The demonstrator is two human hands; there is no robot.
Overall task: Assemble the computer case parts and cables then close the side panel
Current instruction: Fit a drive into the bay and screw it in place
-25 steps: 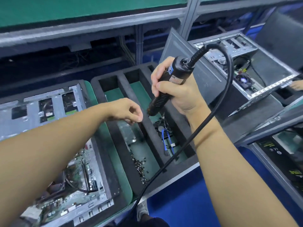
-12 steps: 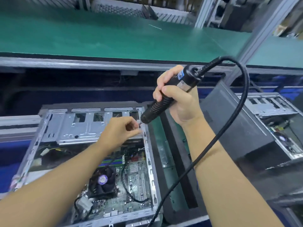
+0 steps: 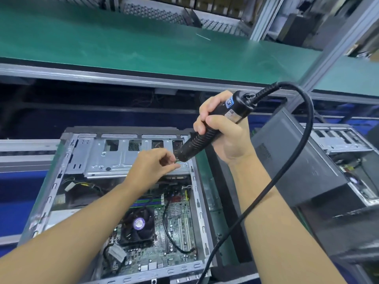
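Note:
An open computer case (image 3: 67,160) lies flat before me, its motherboard (image 3: 176,226) and CPU fan (image 3: 139,224) exposed. A silver drive cage (image 3: 114,156) spans its far end. My right hand (image 3: 225,136) grips a black electric screwdriver (image 3: 213,128) tilted down to the left, its tip over the cage's right end. My left hand (image 3: 151,167) pinches something small, probably a screw, right at the driver's tip; the item itself is too small to make out. The driver's black cord (image 3: 295,160) loops up and down past my right forearm.
A dark side panel (image 3: 297,160) leans at the right, with a second open case (image 3: 344,144) behind it. A black foam tray wall (image 3: 223,201) runs between the cases. A green shelf (image 3: 143,42) hangs above the bench.
My view swung from the foam parts tray to the open case. Both hands moved left with the screwdriver, and my left fingers now meet its tip over the drive cage.

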